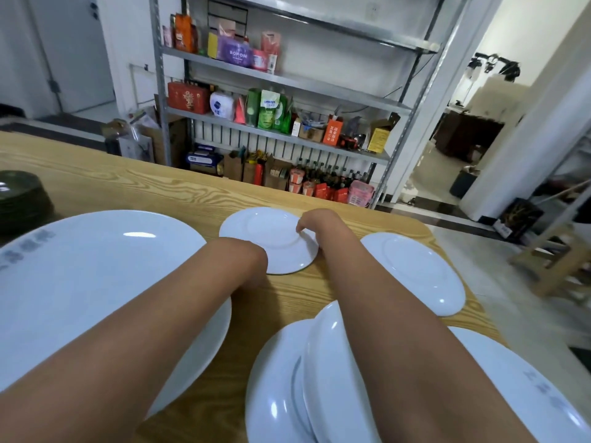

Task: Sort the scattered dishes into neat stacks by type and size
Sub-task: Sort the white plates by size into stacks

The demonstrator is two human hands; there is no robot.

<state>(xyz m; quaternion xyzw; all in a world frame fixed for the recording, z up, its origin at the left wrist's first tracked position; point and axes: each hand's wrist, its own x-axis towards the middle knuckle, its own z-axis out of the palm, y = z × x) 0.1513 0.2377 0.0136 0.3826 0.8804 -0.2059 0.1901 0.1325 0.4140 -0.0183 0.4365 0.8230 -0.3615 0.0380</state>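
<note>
Dishes are lying scattered across the wooden table [105,183], and both hands are reaching for the small white plate [265,238] sitting near the far edge. The right hand [311,220] is curling over that plate's right rim, fingertips touching its upper face. The left hand [252,260] is dropping down at the plate's near-left rim; its fingers are hidden behind the wrist, so whether it is gripping yet cannot be told. A second small plate [419,270] is lying just to the right, a big white platter [89,282] is sitting at the left, and a loose, crooked pile of white plates [307,378] is waiting close to the body under the right forearm. A dark stack of bowls [22,203] is standing at the far left. Judging by this, the pick-up of a small plate is just beginning. Next, both hands seem to need a firm hold under the rim, then a level lift toward the matching plate on the right.
</note>
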